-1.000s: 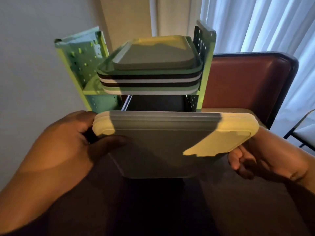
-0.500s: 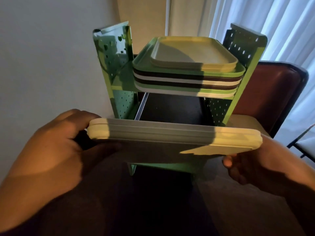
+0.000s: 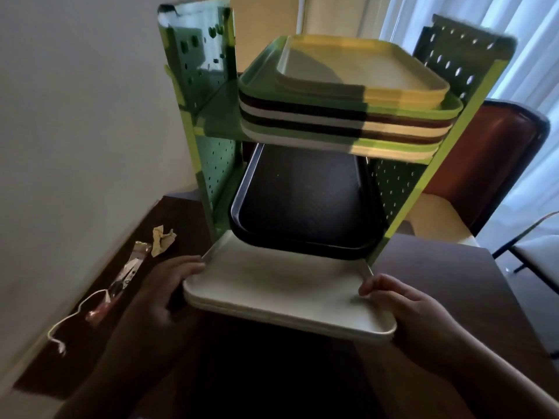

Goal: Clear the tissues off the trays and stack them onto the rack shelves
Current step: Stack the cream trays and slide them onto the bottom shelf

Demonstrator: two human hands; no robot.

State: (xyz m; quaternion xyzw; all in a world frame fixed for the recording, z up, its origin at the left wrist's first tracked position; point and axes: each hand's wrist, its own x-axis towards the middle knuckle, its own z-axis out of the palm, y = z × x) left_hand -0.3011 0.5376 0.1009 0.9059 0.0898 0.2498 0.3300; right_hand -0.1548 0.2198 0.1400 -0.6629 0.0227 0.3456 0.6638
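Head view: both hands grasp the white tray (image 3: 281, 285) (left hand (image 3: 169, 285) and right hand (image 3: 405, 300) at opposite edges), its far end entering the rack (image 3: 211, 176) under the black tray (image 3: 302, 201).

This looks like a dining or cafeteria-style room. A green perforated rack (image 3: 211, 164) beyond the fingers holds stacked serving trays (image 3: 341, 116) on a dark wooden counter (image 3: 438, 282). Right of the fingers stands a red-backed chair (image 3: 490, 152) before sheer window curtains (image 3: 538, 40).
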